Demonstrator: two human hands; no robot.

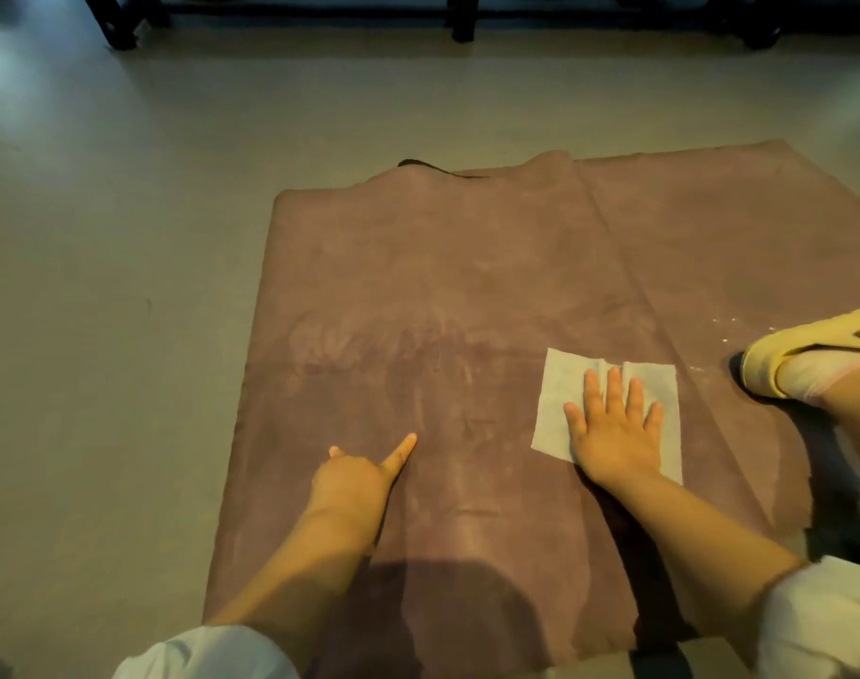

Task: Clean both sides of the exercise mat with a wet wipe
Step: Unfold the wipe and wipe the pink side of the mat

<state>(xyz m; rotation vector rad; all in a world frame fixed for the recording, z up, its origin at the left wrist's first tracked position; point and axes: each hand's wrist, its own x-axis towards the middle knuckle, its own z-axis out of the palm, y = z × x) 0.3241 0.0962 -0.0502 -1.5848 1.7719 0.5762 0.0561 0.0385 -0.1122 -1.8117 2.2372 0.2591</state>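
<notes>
A mauve exercise mat (pixel 467 267) lies spread on the floor, with streaky wipe marks across its middle and a fold line running down its right part. A pale square wet wipe (pixel 560 384) lies flat on the mat right of centre. My right hand (pixel 614 428) presses on the wipe with its fingers straight and spread. My left hand (pixel 354 477) rests on the mat to the left, its index finger pointing forward and the other fingers curled, holding nothing.
A foot in a yellow slipper (pixel 800 345) and pale sock stands on the mat's right side. Grey floor (pixel 124 286) surrounds the mat on the left and far side. Dark furniture legs (pixel 462 22) stand along the far edge. The mat's far edge is slightly lifted.
</notes>
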